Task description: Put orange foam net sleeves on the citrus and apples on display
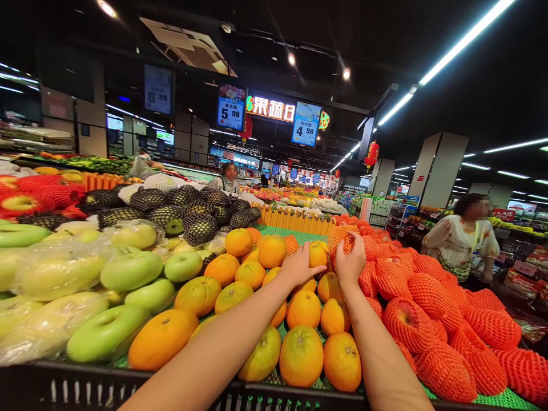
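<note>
Both my arms reach out over a supermarket fruit display. My left hand [299,266] rests on the far side of the orange pile, its fingers curled against an orange [318,253]. My right hand [350,260] is closed around a netted orange fruit [345,242] just beside it. Loose oranges [301,354] fill the middle of the stand on green matting [295,234]. Apples in orange foam nets [432,297] lie to the right of my right arm.
Green apples [131,269] and wrapped pale fruit [55,274] lie at left, dark netted fruit [188,214] behind. A black crate rim [85,385] runs along the front. A person in a pale blouse [460,240] stands at right; another person [228,178] stands behind. Price signs [306,124] hang overhead.
</note>
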Available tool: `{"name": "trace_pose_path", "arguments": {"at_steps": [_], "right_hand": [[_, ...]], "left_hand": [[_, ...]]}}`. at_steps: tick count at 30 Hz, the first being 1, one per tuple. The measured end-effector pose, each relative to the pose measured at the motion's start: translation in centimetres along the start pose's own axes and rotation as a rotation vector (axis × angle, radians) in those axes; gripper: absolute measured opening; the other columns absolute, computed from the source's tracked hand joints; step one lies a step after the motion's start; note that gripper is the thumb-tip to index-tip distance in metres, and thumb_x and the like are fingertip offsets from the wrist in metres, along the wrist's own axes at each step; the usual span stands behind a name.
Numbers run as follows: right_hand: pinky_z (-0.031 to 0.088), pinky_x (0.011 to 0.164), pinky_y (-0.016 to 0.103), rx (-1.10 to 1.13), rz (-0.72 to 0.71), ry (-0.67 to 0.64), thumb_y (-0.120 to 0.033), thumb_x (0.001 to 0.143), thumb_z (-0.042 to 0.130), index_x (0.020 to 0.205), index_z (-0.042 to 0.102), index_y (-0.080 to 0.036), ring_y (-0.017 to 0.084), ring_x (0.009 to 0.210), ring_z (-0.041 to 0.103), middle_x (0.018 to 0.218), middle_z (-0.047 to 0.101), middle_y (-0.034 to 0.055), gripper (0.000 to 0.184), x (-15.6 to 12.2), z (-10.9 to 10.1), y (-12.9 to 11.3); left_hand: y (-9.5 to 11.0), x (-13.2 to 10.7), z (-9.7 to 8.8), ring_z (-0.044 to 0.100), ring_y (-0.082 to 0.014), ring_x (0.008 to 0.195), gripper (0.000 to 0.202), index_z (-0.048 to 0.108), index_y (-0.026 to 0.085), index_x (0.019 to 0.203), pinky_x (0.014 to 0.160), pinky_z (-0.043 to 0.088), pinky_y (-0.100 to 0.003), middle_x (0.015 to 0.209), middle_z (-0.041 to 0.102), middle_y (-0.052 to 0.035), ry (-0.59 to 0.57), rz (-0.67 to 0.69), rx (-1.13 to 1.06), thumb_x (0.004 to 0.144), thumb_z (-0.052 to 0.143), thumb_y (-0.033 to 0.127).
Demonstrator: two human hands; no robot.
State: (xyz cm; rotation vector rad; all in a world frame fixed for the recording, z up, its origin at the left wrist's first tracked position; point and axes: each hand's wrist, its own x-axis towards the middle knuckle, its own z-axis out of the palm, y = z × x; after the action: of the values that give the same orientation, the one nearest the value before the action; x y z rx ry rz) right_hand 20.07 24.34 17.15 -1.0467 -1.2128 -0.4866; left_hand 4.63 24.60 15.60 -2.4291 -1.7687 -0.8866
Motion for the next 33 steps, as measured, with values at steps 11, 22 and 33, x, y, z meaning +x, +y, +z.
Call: {"name": "trace_pose_path", "arguments": {"at_steps": [11,22,33], "right_hand": [[0.05,0.087,0.036,0.023,-0.013,-0.007,-0.031,0.092,0.046,0.114,0.064,-0.014,0.027,0.101,0.064,0.11,0.07,0.0134,0.033,0.0,-0.1,-0.3],[0.05,0.088,0.036,0.011,0.003,-0.038,-0.029,0.091,0.047,0.114,0.063,-0.015,0.026,0.102,0.064,0.11,0.069,0.0133,0.031,0.0,-0.2,-0.4],[0.049,0.089,0.037,0.023,-0.007,-0.031,-0.03,0.091,0.046,0.113,0.064,-0.014,0.027,0.101,0.064,0.109,0.069,0.0135,0.032,0.0,-0.2,-0.5]], "left_hand": [[0.0,0.0,-0.5,0.055,-0.0298,0.125,0.042,0.049,0.018,0.138,0.107,0.047,-0.043,0.134,0.057,-0.0111,0.159,0.199,-0.006,0.102,0.049,0.038],[-0.5,0.2,0.3,0.057,-0.0345,0.126,0.083,0.03,0.02,0.153,0.106,0.049,-0.046,0.142,0.048,-0.0166,-0.003,0.174,-0.191,0.088,0.075,0.043],[-0.8,0.5,0.4,0.058,-0.0358,0.122,0.074,0.035,0.025,0.155,0.107,0.046,-0.045,0.129,0.052,-0.0157,0.001,0.149,-0.075,0.093,0.066,0.051]]}}
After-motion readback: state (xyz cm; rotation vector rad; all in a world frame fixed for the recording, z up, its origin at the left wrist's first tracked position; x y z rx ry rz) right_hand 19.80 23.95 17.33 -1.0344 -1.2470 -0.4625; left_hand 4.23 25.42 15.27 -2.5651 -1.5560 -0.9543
